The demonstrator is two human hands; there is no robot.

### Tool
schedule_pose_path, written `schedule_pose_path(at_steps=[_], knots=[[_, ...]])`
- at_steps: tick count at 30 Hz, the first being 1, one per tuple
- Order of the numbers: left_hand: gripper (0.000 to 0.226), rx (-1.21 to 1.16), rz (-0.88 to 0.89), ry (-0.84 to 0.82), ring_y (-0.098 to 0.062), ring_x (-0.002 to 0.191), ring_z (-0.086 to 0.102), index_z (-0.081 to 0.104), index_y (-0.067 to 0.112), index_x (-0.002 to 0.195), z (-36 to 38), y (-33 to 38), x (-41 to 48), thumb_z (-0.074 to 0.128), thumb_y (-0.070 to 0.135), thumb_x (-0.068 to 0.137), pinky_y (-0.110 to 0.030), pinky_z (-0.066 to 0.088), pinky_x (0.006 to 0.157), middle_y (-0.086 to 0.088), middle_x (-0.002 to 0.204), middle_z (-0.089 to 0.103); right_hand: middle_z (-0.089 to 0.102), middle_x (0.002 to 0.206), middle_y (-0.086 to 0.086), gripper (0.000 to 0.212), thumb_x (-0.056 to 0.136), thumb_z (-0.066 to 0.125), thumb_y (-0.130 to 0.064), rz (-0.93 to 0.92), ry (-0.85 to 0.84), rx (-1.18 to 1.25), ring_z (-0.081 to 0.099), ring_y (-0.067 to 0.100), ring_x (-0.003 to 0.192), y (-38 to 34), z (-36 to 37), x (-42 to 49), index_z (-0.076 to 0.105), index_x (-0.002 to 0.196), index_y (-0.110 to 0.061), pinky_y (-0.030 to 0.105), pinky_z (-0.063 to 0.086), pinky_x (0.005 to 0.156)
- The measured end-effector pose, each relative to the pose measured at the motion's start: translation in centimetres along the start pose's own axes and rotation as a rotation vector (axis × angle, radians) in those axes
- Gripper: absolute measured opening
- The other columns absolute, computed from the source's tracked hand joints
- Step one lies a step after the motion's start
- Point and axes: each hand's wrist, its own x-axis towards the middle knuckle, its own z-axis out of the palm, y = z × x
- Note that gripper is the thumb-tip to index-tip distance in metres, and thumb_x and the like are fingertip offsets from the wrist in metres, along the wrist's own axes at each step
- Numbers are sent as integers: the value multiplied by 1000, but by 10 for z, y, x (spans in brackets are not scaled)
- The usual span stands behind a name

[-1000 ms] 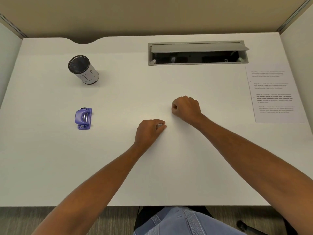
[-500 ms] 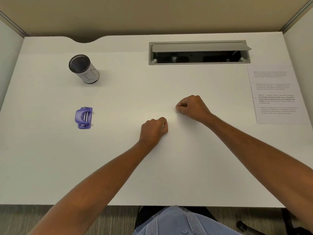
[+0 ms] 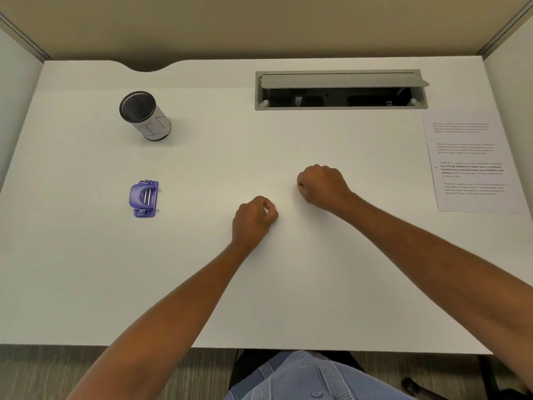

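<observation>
Left hand (image 3: 253, 219): fisted at the table's middle, nothing held that I can see.
Right hand (image 3: 321, 186): fisted too, empty, just beyond and right of the left.
Punch (image 3: 144, 199): well left of both hands, toward the left edge; long axis runs near edge to far edge; I'd send the left hand, it's nearer.
Sheet (image 3: 473, 168): flat along the right edge.
Table (image 3: 288, 298): white, smooth.
Room: cubicle walls; cup (image 3: 144, 115) far-left, hatch (image 3: 340, 90) open at the far edge.

Surface (image 3: 202, 284): white, matt, smooth. Hole punch (image 3: 144, 198): glossy purple plastic, bright metal pins. Cup (image 3: 145, 116): black metal mesh, paper wrap. Sheet (image 3: 473, 163): matt printed paper. Shirt (image 3: 302, 379): blue cloth.
</observation>
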Motion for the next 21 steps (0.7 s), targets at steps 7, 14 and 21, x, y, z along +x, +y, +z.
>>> schedule_pose_path(at_steps=[7,14,21], knots=[[13,-435,-228,33,-18,44,63,76,15,86,-15,-13,2,71,27,86,-28,58,49,-2,53,66,35,68,0,42,91,59,2,-32,-58,-226,53,32,70,-21,-12,8,30,67,-14,31,30,58],[18,-566,-256,-15,-18,46,60,78,7,98,-23,-21,4,73,25,94,-22,50,46,-2,56,62,52,84,2,26,89,59,8,-7,-125,-259,56,30,81,-36,-25,31,47,84,-14,35,40,70],[20,-597,-266,-41,-20,45,59,79,8,97,-23,-24,6,74,27,92,-23,50,45,-2,56,62,43,76,-1,28,81,75,0,56,-213,-215,62,31,85,-37,-29,52,51,84,-15,34,46,71]])
